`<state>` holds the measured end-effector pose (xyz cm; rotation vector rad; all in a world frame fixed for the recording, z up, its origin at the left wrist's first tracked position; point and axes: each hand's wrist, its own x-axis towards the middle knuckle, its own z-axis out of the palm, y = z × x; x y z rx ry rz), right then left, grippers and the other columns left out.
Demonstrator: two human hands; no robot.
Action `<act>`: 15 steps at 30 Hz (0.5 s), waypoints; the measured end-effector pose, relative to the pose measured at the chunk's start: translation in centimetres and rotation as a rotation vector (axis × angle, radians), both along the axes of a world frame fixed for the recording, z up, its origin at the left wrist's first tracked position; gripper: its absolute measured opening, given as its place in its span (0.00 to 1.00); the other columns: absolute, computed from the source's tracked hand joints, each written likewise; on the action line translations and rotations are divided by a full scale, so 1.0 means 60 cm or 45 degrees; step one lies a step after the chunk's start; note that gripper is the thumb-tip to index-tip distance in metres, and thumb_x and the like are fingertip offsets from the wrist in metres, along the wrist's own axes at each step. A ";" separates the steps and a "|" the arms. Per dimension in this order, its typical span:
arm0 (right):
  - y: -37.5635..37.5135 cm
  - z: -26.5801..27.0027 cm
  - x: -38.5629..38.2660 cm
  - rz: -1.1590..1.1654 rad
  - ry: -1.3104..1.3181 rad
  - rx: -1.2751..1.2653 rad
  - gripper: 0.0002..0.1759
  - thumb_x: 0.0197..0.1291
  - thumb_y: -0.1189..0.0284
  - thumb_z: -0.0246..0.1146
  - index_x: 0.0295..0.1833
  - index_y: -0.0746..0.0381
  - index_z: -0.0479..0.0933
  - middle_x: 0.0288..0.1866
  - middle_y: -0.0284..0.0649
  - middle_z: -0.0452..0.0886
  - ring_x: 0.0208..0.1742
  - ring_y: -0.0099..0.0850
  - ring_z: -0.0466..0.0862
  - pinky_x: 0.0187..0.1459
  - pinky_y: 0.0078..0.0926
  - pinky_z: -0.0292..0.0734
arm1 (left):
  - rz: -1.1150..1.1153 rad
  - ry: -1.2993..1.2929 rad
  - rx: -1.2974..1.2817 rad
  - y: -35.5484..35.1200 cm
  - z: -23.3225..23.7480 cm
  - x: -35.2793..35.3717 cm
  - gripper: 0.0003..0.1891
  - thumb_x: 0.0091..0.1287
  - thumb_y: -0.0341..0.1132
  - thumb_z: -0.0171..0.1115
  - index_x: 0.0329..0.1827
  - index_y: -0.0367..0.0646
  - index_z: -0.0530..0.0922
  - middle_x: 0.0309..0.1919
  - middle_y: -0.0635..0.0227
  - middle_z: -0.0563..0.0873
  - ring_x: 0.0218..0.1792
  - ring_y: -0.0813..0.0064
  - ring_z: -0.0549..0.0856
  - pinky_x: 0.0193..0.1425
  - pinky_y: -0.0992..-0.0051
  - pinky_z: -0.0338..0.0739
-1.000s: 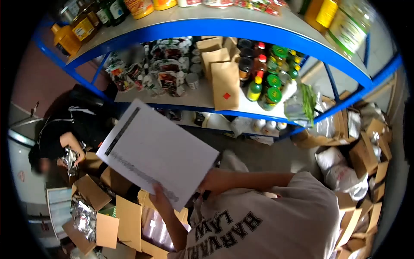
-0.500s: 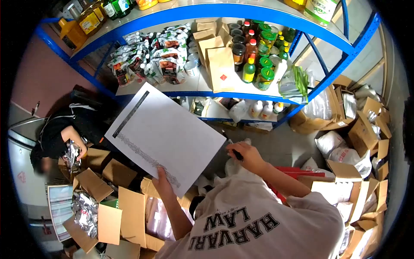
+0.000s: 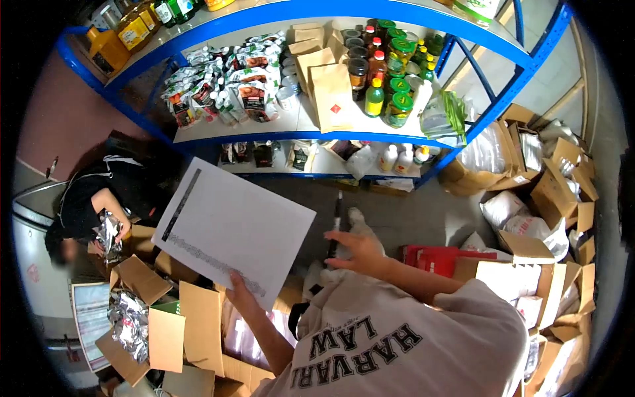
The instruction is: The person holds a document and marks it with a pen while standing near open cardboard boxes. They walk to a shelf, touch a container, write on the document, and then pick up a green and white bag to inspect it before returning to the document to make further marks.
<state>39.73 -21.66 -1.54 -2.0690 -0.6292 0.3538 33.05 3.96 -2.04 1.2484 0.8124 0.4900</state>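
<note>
Two hands work: the left hand (image 3: pixel 239 291) pinches the near edge of a paper sheet (image 3: pixel 231 228), which spreads up and away from that grip. The right hand (image 3: pixel 357 255) has its grip — fingers closed round a black pen (image 3: pixel 336 221) — holding it nearly upright, with the long axis running from the grip toward the blue shelf (image 3: pixel 297 135).

One sheet (image 3: pixel 231 225) and one pen (image 3: pixel 336 221) show at centre frame. One co-worker (image 3: pixel 92 198) crouches at the left edge, with one foil pack (image 3: pixel 106 231) in hand. On the one blue rack (image 3: pixel 397 20), at upper middle, at least four brown bags (image 3: pixel 331 96) stand in a row. One yellow-capped bottle (image 3: pixel 375 99) is just right of them. Three white bottles (image 3: pixel 403 161) stand on the shelf below. Two amber jugs (image 3: pixel 99 46) fill the upper left. One red pack (image 3: pixel 433 258) lies right of centre. The cardboard boxes (image 3: pixel 165 341) are too many to count.
</note>
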 end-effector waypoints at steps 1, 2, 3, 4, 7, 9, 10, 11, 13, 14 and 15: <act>0.005 0.009 -0.003 0.033 -0.035 -0.038 0.30 0.49 0.57 0.58 0.54 0.60 0.60 0.53 0.47 0.66 0.53 0.43 0.68 0.52 0.35 0.63 | -0.014 -0.010 -0.012 0.000 -0.006 -0.001 0.23 0.61 0.40 0.49 0.52 0.29 0.62 0.46 0.56 0.72 0.43 0.67 0.74 0.45 0.73 0.70; 0.011 0.013 -0.006 0.064 -0.069 -0.072 0.29 0.49 0.57 0.58 0.54 0.60 0.60 0.53 0.47 0.67 0.52 0.43 0.69 0.51 0.35 0.64 | -0.028 -0.048 -0.016 -0.005 -0.008 -0.002 0.23 0.61 0.39 0.49 0.52 0.29 0.62 0.46 0.56 0.72 0.43 0.67 0.74 0.45 0.73 0.70; 0.019 -0.028 -0.006 0.064 -0.267 0.024 0.29 0.49 0.57 0.57 0.53 0.61 0.61 0.49 0.47 0.69 0.48 0.43 0.72 0.48 0.34 0.68 | -0.047 -0.086 -0.017 -0.010 -0.007 -0.001 0.22 0.62 0.39 0.49 0.52 0.30 0.62 0.46 0.57 0.72 0.43 0.67 0.74 0.45 0.73 0.70; 0.021 -0.029 -0.007 0.085 -0.258 0.006 0.27 0.48 0.58 0.58 0.52 0.60 0.62 0.48 0.45 0.70 0.46 0.42 0.72 0.46 0.33 0.68 | -0.068 -0.123 -0.016 -0.015 -0.001 0.000 0.22 0.62 0.39 0.48 0.52 0.30 0.62 0.46 0.57 0.72 0.43 0.67 0.74 0.45 0.73 0.71; 0.018 -0.029 -0.009 0.119 -0.223 -0.021 0.24 0.47 0.62 0.60 0.49 0.58 0.65 0.46 0.42 0.72 0.45 0.39 0.73 0.44 0.31 0.69 | -0.095 0.028 0.011 -0.035 0.022 0.008 0.21 0.63 0.37 0.47 0.52 0.30 0.62 0.46 0.58 0.72 0.42 0.68 0.74 0.45 0.73 0.70; 0.013 -0.031 -0.009 0.105 -0.185 -0.004 0.22 0.48 0.64 0.59 0.49 0.59 0.65 0.45 0.42 0.71 0.46 0.40 0.72 0.45 0.31 0.68 | -0.141 0.016 0.018 -0.041 0.023 0.013 0.20 0.63 0.37 0.47 0.52 0.29 0.63 0.46 0.58 0.72 0.42 0.68 0.74 0.45 0.74 0.70; 0.010 -0.034 -0.009 0.051 -0.203 0.036 0.21 0.49 0.64 0.58 0.48 0.61 0.66 0.44 0.44 0.72 0.45 0.41 0.72 0.44 0.32 0.69 | -0.153 0.003 0.023 -0.042 0.022 0.014 0.20 0.63 0.37 0.47 0.52 0.29 0.63 0.46 0.58 0.73 0.42 0.69 0.74 0.45 0.74 0.70; 0.008 -0.039 -0.010 0.001 -0.221 0.076 0.20 0.51 0.64 0.56 0.48 0.62 0.66 0.44 0.45 0.72 0.43 0.43 0.73 0.44 0.34 0.69 | -0.163 -0.009 0.030 -0.043 0.022 0.015 0.20 0.63 0.36 0.47 0.52 0.29 0.63 0.46 0.58 0.73 0.42 0.69 0.74 0.45 0.74 0.70; 0.005 -0.042 -0.009 -0.102 -0.224 0.119 0.18 0.53 0.65 0.53 0.47 0.64 0.66 0.41 0.47 0.72 0.40 0.44 0.73 0.42 0.34 0.69 | -0.192 -0.035 0.036 -0.039 0.016 0.019 0.20 0.63 0.36 0.47 0.52 0.29 0.63 0.45 0.58 0.73 0.42 0.69 0.74 0.45 0.74 0.70; 0.001 -0.042 -0.009 -0.155 -0.210 0.119 0.18 0.54 0.65 0.52 0.48 0.64 0.66 0.40 0.47 0.72 0.39 0.43 0.74 0.42 0.33 0.69 | -0.206 -0.049 0.038 -0.039 0.015 0.021 0.20 0.63 0.36 0.47 0.52 0.29 0.63 0.45 0.58 0.73 0.42 0.69 0.74 0.45 0.74 0.70; -0.001 -0.042 -0.008 -0.208 -0.196 0.119 0.17 0.55 0.66 0.51 0.48 0.64 0.66 0.38 0.47 0.72 0.38 0.43 0.74 0.41 0.32 0.69 | -0.199 -0.046 0.035 -0.041 0.015 0.024 0.20 0.63 0.36 0.47 0.51 0.29 0.63 0.45 0.58 0.73 0.42 0.69 0.75 0.45 0.74 0.70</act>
